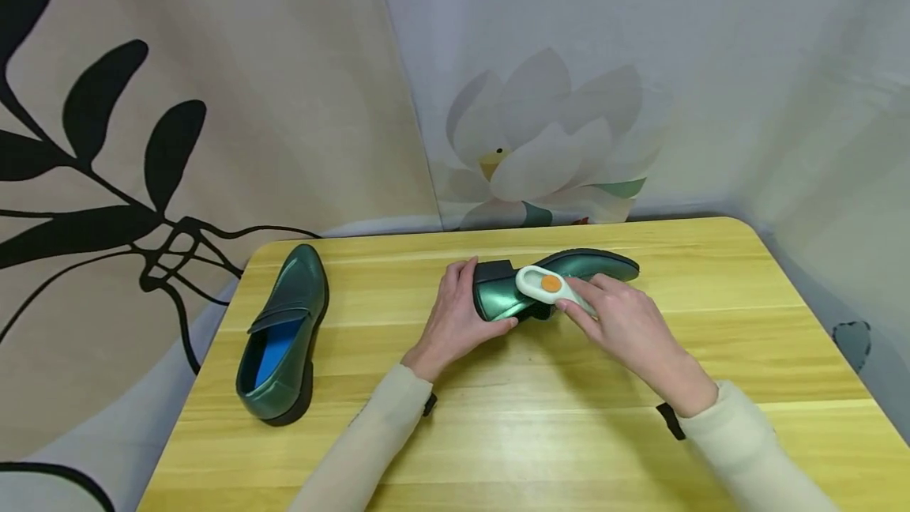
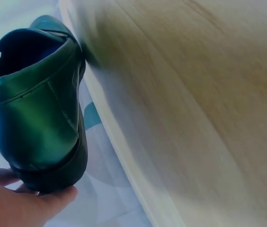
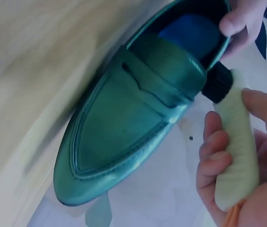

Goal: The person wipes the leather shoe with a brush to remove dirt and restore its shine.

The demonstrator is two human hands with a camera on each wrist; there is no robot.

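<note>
A metallic green loafer [image 1: 593, 263] lies on its side near the table's far edge, toe to the right. My left hand [image 1: 458, 318] grips its heel, the thumb near the shoe's opening; the left wrist view shows those fingers [image 2: 60, 198] under the dark heel block. In my right hand [image 1: 629, 322] is a small pale shoe brush [image 1: 529, 281] with an orange dot. Its black bristles [image 3: 217, 82] meet the shoe's upper side by the opening in the right wrist view, where fingers and thumb wrap the handle. A blue insole [image 3: 190, 35] shows inside.
The matching green loafer [image 1: 295, 299] stands upright at the left of the wooden table [image 1: 498, 449], toe pointing away. Behind the table hangs a pale curtain [image 1: 298, 85] printed with dark leaves and a flower, close to the rear edge.
</note>
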